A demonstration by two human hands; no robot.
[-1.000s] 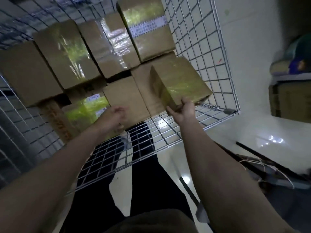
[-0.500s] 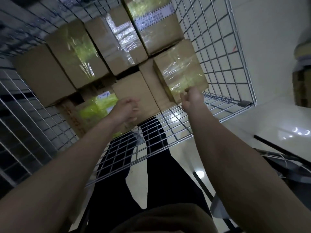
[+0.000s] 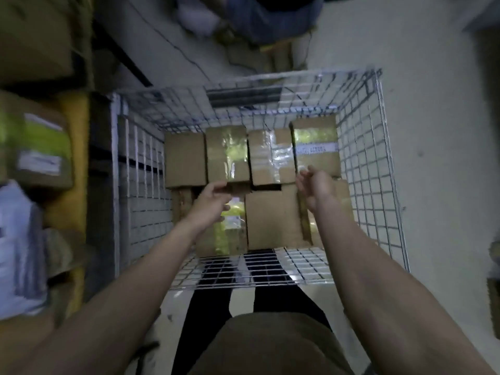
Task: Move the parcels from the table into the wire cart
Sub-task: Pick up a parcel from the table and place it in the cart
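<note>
The white wire cart point(image 3: 389, 169) stands straight in front of me with several taped cardboard parcels packed inside. A back row of parcels point(image 3: 227, 155) lies across the far side, and a plain brown parcel point(image 3: 270, 217) sits nearer me in the middle. My left hand point(image 3: 213, 204) hovers over the cart's left half with relaxed fingers, holding nothing. Above the right side, my right hand point(image 3: 315, 185) is lifted with fingers spread and empty. The parcel on the cart's near right is mostly hidden behind my right forearm.
More cardboard boxes point(image 3: 35, 152) and a white bag point(image 3: 19, 250) are stacked at the left on a yellow surface point(image 3: 73, 163). Beyond the cart lie cables and dark bundles point(image 3: 259, 20) on the pale floor. The floor to the right of the cart is pale and bare.
My right hand has let go of the taped parcel, which now lies in the cart. Both hands have lifted away from the parcels. My view has swung upward and back, showing the whole cart.
</note>
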